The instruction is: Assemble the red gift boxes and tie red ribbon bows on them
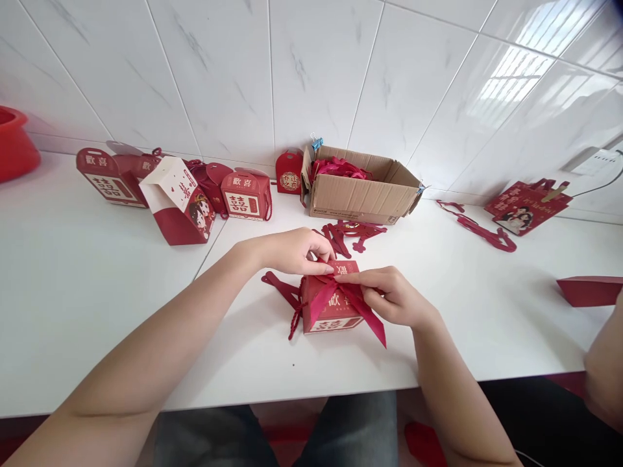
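Note:
A small red gift box (316, 324) with gold characters stands on the white table in front of me. Across its top lies a dark pink ribbon (374, 323), crossed at a knot or bow, with two tails hanging down the front. My left hand (304, 251) is at the back left of the box top, thumb and fingers closed on the ribbon by the knot. My right hand (395, 297) comes from the right, its index finger stretched onto the knot, the other fingers curled by the right tail. A twisted red cord (294, 321) hangs at the box's left side.
Behind the box stands a cardboard carton (363, 194) of ribbons, with flat red cut-outs (341, 239) in front. Several finished-looking boxes (246, 194) line the left wall side. A red bag (530, 207) is at right, and another person's arm (603, 357) reaches in at the right edge.

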Demonstrator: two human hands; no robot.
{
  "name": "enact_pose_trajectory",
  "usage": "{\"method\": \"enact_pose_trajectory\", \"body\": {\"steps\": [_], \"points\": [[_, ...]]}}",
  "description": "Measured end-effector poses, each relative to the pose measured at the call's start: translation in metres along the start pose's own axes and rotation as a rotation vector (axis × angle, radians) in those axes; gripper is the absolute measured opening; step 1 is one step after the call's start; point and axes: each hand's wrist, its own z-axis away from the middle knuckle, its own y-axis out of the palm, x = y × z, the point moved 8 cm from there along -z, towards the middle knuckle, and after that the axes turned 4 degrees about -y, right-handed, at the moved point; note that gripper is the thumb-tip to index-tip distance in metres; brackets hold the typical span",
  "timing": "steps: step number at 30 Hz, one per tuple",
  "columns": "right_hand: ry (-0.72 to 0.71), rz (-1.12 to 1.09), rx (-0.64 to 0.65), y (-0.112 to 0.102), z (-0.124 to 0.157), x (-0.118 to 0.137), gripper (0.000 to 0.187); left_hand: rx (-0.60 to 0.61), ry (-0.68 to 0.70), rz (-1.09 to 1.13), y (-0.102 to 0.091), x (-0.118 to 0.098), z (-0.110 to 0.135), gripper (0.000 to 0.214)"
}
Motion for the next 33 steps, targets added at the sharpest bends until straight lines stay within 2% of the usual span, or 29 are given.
{"method": "enact_pose_trajectory", "body": {"steps": [6,10,15,19,33], "points": [[-0.018,0.011,-0.078,0.0,0.0,-0.001,0.042,-0.013,-0.055,-0.015,-0.004,0.003,0.003,0.027],[0.0,0.048,-0.022,0.003,0.0,-0.002,0.043,-0.038,-0.036,-0.026,-0.008,0.003,0.003,0.031],[0.099,0.091,0.11,0.009,0.0,-0.005,0.049,-0.039,-0.006,-0.042,-0.007,0.007,0.0,0.029],[0.106,0.091,0.175,0.011,0.0,-0.005,0.052,-0.048,0.033,-0.043,-0.006,0.011,-0.004,0.03],[0.053,0.181,0.176,0.007,0.002,-0.004,0.047,-0.068,0.094,-0.079,-0.005,0.013,-0.007,0.031]]}}
